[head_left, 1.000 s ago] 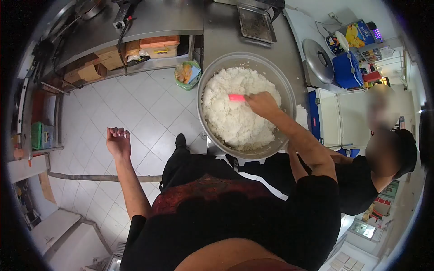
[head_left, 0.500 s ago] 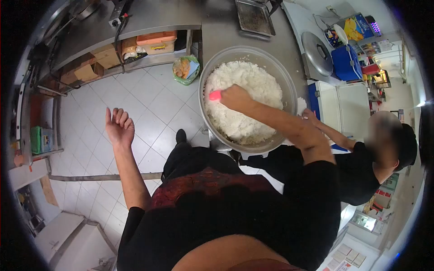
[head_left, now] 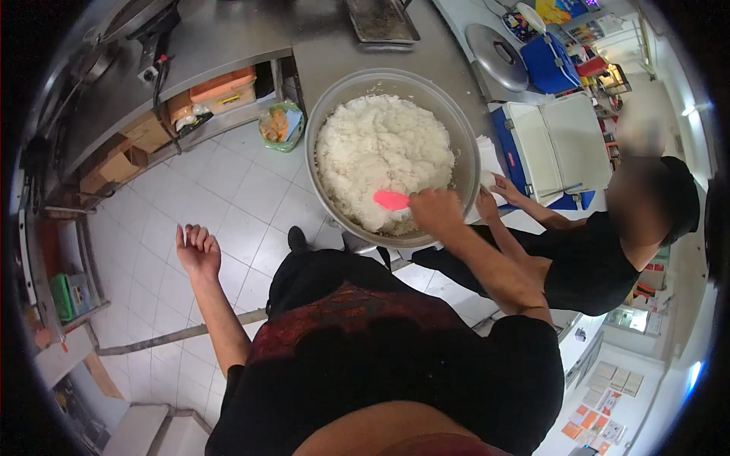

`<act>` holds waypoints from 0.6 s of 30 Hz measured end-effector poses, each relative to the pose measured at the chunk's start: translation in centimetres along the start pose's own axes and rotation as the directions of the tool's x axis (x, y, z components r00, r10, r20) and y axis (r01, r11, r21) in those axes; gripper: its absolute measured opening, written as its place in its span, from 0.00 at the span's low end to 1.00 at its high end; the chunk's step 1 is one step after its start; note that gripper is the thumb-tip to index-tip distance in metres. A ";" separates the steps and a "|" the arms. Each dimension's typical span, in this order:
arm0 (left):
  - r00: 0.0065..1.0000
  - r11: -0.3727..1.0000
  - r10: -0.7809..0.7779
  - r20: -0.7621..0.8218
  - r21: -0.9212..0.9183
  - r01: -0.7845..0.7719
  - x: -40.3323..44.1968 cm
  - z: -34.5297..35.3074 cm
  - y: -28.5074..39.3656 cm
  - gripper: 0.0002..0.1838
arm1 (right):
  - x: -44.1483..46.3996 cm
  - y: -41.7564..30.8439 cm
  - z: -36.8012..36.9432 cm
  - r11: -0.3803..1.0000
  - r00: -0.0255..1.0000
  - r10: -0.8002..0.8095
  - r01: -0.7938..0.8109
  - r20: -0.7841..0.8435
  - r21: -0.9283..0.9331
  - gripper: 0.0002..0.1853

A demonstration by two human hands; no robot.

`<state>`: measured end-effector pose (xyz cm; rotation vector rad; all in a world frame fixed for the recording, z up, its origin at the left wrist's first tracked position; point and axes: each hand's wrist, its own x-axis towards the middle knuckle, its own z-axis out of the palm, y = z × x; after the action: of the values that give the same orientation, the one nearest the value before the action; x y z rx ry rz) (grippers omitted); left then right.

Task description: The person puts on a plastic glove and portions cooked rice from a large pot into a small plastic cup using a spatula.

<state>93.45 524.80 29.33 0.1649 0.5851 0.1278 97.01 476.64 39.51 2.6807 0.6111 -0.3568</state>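
Note:
A wide metal pot (head_left: pixel 465 144) holds a large mound of white rice (head_left: pixel 384 144). My right hand (head_left: pixel 437 213) is closed around the handle of a pink paddle (head_left: pixel 391 200), over the near right part of the rice. The paddle's pink blade points left and lies against the rice. Out over the floor on the left, my left hand (head_left: pixel 199 252) is empty, palm up, with its fingers apart and slightly curled.
A co-worker (head_left: pixel 585 266) stands at the right, hands near white sheets (head_left: pixel 490 163) beside the pot. Beyond are an open cooler (head_left: pixel 525 144), a large lid (head_left: pixel 496 57) and a tray (head_left: pixel 382 21). A green-bagged bin (head_left: pixel 281 126) stands on the floor (head_left: pixel 228 190).
The pink paddle and my right hand have moved from the far left of the rice to its near right. The view has turned, and the co-worker's hands are now both beside the pot.

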 end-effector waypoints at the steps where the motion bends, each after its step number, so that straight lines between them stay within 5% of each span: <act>1: 0.999 0.999 -0.025 0.037 0.035 0.023 0.7 1.3 -0.4 0.15 | 0.1 0.1 2.2 0.996 0.995 0.084 -0.082 -0.057 0.032 0.08; 6: 0.935 0.966 -0.216 0.281 0.203 0.162 2.8 10.1 -4.5 0.14 | 3.0 3.3 7.0 0.940 0.900 0.340 -0.322 -0.272 0.110 0.08; 9: 0.898 0.945 -0.291 0.330 0.242 0.218 2.4 13.6 -7.3 0.14 | 1.7 3.2 2.7 0.902 0.876 0.407 -0.342 -0.258 0.262 0.09; 12: 0.846 0.926 -0.355 0.399 0.273 0.260 1.7 14.3 -9.5 0.15 | -1.5 -0.7 -0.5 0.895 0.963 0.269 -0.244 -0.016 0.373 0.09; 15: 0.794 0.887 -0.460 0.397 0.243 0.393 2.1 12.5 -11.0 0.15 | -1.4 -4.4 5.4 0.918 0.985 0.171 -0.167 0.022 0.360 0.08; 18: 0.797 0.869 -0.494 0.348 0.225 0.440 2.3 11.3 -11.0 0.15 | 0.8 -2.6 8.9 0.917 0.947 0.316 -0.289 -0.057 0.274 0.08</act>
<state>102.48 513.10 35.27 0.1652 0.2114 -0.4267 95.11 475.48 30.45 3.0031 0.1736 -0.2304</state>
